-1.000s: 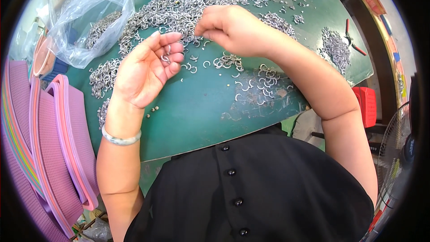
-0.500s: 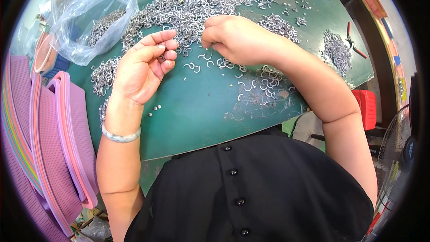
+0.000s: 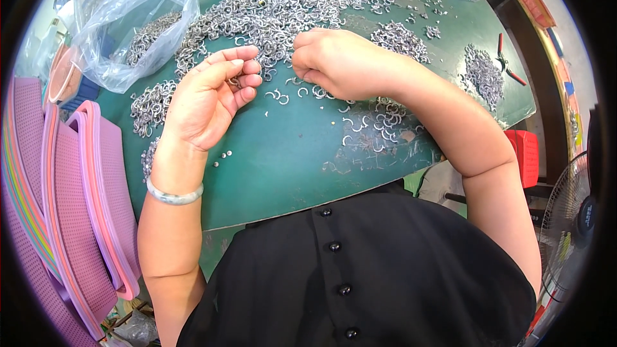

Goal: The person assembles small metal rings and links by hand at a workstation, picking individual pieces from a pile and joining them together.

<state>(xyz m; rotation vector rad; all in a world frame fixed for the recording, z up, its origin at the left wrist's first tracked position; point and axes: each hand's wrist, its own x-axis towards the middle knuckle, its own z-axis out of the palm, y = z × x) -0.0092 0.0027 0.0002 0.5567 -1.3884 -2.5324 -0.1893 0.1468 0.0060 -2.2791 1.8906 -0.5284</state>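
Observation:
A broad heap of small grey C-shaped metal rings (image 3: 276, 9) spreads over the green table (image 3: 276, 167). My left hand (image 3: 209, 96) is palm up at the heap's near edge, its thumb pressed against curled fingers. Whatever lies between them is too small to make out. Facing it across a small gap, my right hand (image 3: 340, 64) is closed with its knuckles up, and its fingertips and anything in them are hidden. A few loose rings (image 3: 279, 97) lie on the table between and below the two hands. Several tiny silvery bits (image 3: 223, 155) sit by my left wrist.
Separate ring piles lie at the left (image 3: 151, 109) and far right (image 3: 483, 74), the latter beside red-handled pliers (image 3: 508, 64). An open clear plastic bag (image 3: 116, 58) stands at the back left. Stacked purple baskets (image 3: 106, 186) line the left; a fan (image 3: 565, 218) stands right.
My left hand has shifted slightly right with its fingers still curled. My right hand has dropped a little toward me, its fingers tucked in more. The piles look the same.

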